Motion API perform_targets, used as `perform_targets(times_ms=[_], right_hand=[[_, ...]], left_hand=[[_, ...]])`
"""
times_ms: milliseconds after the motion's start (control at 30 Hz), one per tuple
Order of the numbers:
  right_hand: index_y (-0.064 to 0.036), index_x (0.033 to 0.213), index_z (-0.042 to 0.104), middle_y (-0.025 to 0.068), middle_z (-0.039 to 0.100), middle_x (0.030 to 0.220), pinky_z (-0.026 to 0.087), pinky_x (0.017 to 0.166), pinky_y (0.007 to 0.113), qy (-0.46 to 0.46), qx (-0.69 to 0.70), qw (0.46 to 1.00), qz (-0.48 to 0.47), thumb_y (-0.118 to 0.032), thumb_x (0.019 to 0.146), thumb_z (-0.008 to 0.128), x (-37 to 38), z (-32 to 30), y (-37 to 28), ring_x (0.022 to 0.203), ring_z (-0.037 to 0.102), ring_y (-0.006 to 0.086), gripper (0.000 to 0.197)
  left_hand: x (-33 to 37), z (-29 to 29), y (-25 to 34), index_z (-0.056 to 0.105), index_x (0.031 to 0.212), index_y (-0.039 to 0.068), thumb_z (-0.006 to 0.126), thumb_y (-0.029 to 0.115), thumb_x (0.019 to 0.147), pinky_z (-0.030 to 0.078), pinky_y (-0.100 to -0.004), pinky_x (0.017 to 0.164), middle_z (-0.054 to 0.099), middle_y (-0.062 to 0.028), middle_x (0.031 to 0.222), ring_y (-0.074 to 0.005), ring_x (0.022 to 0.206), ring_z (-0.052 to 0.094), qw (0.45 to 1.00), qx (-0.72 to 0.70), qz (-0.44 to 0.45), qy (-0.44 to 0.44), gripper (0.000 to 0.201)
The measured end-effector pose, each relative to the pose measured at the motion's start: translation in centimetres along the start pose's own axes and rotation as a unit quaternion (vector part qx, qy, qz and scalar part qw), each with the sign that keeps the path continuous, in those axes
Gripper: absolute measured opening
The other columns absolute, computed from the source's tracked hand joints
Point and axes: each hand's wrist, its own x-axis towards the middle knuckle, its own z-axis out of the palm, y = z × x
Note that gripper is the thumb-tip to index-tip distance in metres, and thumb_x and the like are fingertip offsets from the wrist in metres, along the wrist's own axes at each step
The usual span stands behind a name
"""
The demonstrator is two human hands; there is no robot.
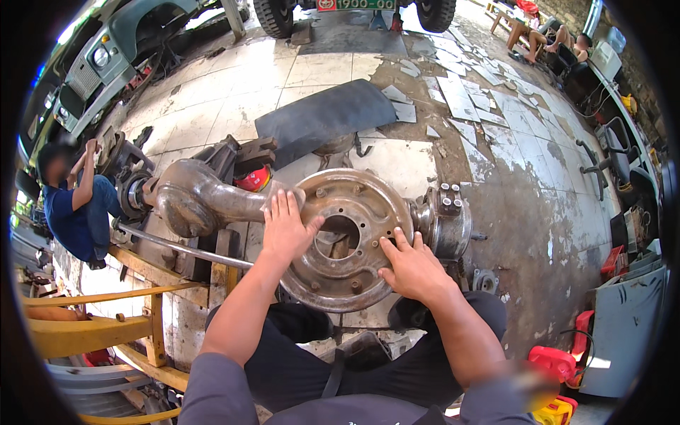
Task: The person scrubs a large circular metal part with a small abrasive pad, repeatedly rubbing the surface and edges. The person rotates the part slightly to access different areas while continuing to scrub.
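Note:
A round, worn metal brake backing plate stands tilted in front of my knees, with a large centre hole and several bolts around it. My left hand presses a small brownish sheet, which looks like sandpaper, against the plate's upper left rim. Its fingers lie flat over the sheet, and the thumb points toward the centre hole. On the right side of the plate rests my right hand, fingers spread on the metal with nothing held. Behind the plate, a heavy axle housing runs to the left.
A hub with bolts sits right of the plate. Left are a yellow frame, a long metal rod and a crouching person. Beyond lies a black curved panel. Broken tiles and red containers are on the right.

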Motion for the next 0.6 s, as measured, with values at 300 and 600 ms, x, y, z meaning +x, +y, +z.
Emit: perform_targets(times_ms=[300,600], right_hand=[[-0.0084,0.154,0.037,0.0286,0.031,0.159,0.037,0.115,0.054,-0.006,-0.021,1.000,-0.006,-0.040,0.098,0.061,0.1,0.1,-0.2,0.138,0.035,0.0600,0.069],[-0.0081,0.153,0.038,0.0294,0.031,0.159,0.036,0.115,0.054,-0.006,-0.022,1.000,-0.006,-0.039,0.097,0.061,0.0,0.2,-0.2,0.137,0.036,0.0614,0.068]], left_hand=[[1.1,1.1,-1.2,0.017,0.156,-0.010,0.037,0.076,0.095,0.016,-0.0529,0.124,0.014,-0.0316,0.164,-0.0441,0.153,0.013,0.999,-0.043,0.005,0.019,0.107],[0.8,0.8,-0.9,0.018,0.156,-0.009,0.038,0.075,0.095,0.017,-0.0513,0.124,0.014,-0.0316,0.163,-0.0437,0.153,0.014,0.999,-0.028,-0.010,-0.010,0.106]])
